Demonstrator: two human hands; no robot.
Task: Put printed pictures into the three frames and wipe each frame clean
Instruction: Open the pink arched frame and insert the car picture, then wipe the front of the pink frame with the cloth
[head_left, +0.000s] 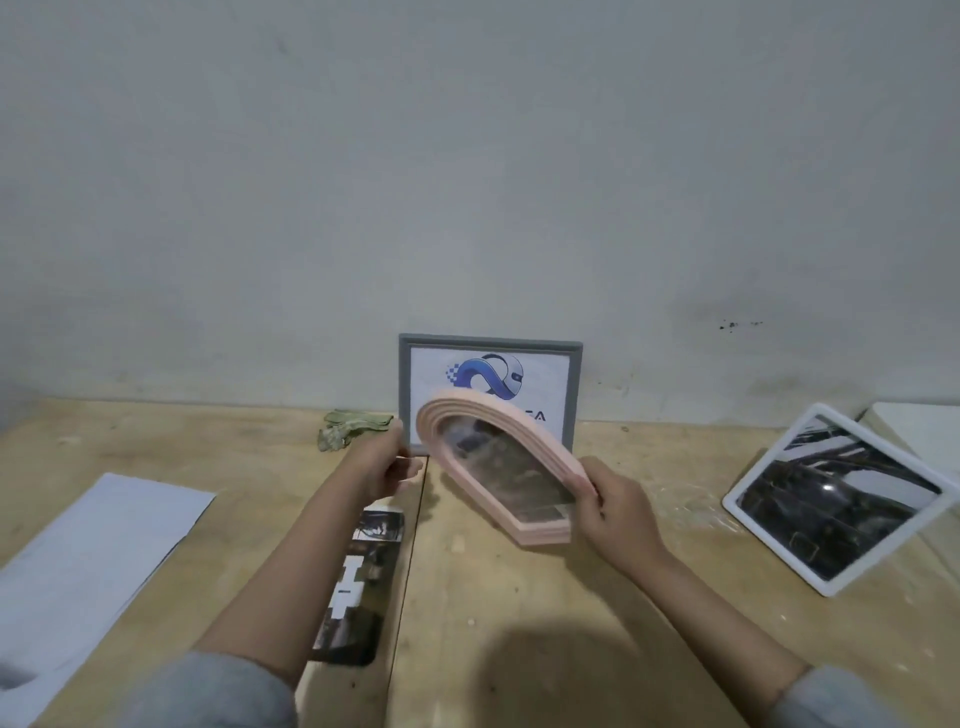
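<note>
Pink arched frame (498, 457) gripped by right hand (618, 506), left hand (382, 467) beside

We read only one scrap of lettering: the characters "CA" in dark print on the white sheet inside the grey frame (489, 349) leaning against the wall, below a blue looped logo. The pink arched frame (498, 470) covers the rest of the word. We find the dark printed strip (358, 577) on the surface too blurred to read.

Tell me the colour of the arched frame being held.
Pale pink arched frame, seen in the head view.
</note>
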